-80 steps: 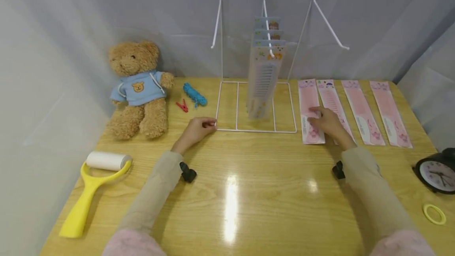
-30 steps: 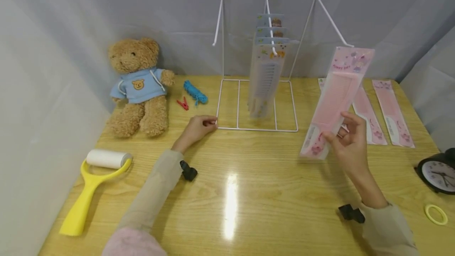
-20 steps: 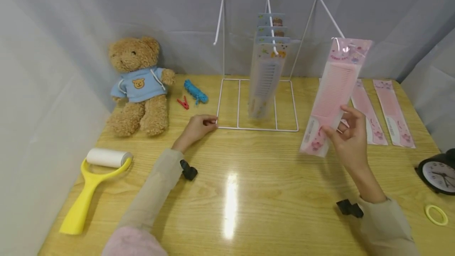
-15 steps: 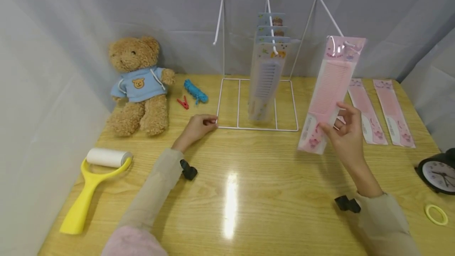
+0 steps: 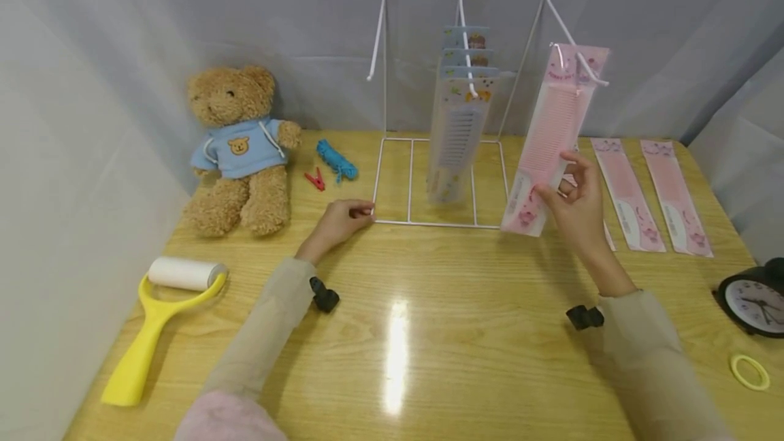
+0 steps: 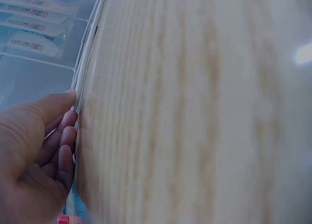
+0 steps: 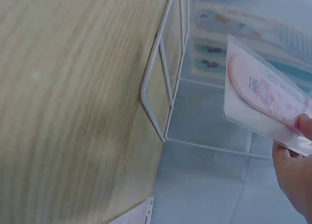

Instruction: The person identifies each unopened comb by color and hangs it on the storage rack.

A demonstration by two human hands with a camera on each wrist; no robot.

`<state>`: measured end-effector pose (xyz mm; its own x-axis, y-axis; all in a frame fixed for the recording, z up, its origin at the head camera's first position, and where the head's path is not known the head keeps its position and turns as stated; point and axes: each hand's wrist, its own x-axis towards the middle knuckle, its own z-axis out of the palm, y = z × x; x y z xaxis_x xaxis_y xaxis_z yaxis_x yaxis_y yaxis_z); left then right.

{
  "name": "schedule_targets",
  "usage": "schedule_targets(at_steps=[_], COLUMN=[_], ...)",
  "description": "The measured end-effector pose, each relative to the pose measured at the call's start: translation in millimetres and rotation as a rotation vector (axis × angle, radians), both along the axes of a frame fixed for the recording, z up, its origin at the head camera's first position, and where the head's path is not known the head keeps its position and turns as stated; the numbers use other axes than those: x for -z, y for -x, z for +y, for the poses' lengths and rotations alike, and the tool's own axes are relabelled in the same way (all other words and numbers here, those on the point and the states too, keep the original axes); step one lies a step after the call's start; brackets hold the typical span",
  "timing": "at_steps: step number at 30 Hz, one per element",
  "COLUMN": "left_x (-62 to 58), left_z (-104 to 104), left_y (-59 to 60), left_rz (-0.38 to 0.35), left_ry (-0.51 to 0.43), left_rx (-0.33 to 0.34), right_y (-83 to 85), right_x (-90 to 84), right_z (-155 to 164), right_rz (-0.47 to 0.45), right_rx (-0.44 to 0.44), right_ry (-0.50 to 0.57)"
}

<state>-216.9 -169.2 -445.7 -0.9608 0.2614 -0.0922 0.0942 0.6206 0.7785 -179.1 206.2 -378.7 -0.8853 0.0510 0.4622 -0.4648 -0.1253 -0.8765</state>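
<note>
My right hand (image 5: pixel 576 206) pinches the lower part of a pink comb in a clear-fronted package (image 5: pixel 554 124), thumb in front and fingers behind. The right-hand hook of the white wire rack (image 5: pixel 441 224) passes through the top of this package, its tip showing in front. At the rack's front left corner my left hand (image 5: pixel 338 226) pinches the base wire between thumb and fingers. Several packaged combs with blue tops (image 5: pixel 456 135) hang on the middle hook, one behind another. The left hook (image 5: pixel 375 39) carries nothing.
More packaged pink combs (image 5: pixel 627 192) lie on the table to the right, one partly behind my right hand. A teddy bear (image 5: pixel 241 148), blue cord (image 5: pixel 335 159), red clip (image 5: pixel 315 179) and yellow-handled roller (image 5: pixel 153 325) are on the left. An alarm clock (image 5: pixel 756 301) and yellow ring (image 5: pixel 750 372) stand at the right edge.
My right hand picked the nearest pink comb package off the table, raised it upright, and moved it left and back onto the right hook. My left hand stayed at the rack corner.
</note>
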Motion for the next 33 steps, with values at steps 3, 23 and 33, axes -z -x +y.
schedule_targets(at_steps=[3,23,33], left_x=[-0.5,-0.3,2.1], left_z=[0.2,0.4,-1.2], left_y=[-0.3,0.4,1.6], left_rz=[-0.001,0.008,0.025], left_ry=[0.002,0.007,0.001], left_rx=[0.003,0.006,0.007], right_y=[11.8,68.5,74.0], right_x=[-2.5,-9.7,0.7], right_z=[-0.7,-6.1,-2.0], right_rz=[-0.039,-0.196,-0.24], right_rx=[0.043,0.089,0.117], right_ry=[-0.052,-0.119,-0.053])
